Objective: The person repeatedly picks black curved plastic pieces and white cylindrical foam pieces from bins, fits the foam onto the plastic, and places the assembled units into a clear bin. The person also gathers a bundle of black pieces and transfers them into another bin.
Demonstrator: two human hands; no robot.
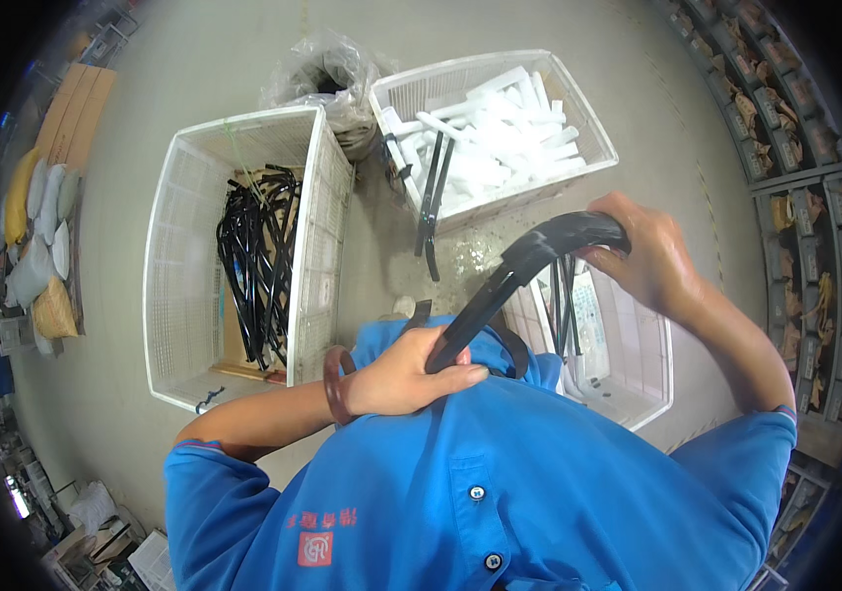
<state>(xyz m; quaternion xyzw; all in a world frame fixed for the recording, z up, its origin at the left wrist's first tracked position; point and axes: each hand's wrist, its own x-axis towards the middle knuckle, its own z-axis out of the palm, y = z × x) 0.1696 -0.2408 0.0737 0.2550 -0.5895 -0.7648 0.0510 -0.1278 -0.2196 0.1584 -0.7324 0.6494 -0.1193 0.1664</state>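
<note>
A bent black tube [485,297] slants across the front of my body. Its upper part looks thicker, like a dark sleeve over a thinner length, and curves over to the right. My left hand [406,374] is wrapped round the lower end near my chest, thumb lying along it. My right hand [647,254] grips the curved upper end, and its fingertips are partly hidden. Just beyond the tube, long black strips [433,202] hang at the near corner of a crate of white, tube-like pieces [495,138].
At the left, a white plastic crate [327,227] holds many black tubes [261,261]. Another white crate [649,345] stands close at the right with dark strips inside. A clear plastic bag [327,74] sits between the far crates. Bin shelves [800,236] line the right; sacks [46,222] lie far left.
</note>
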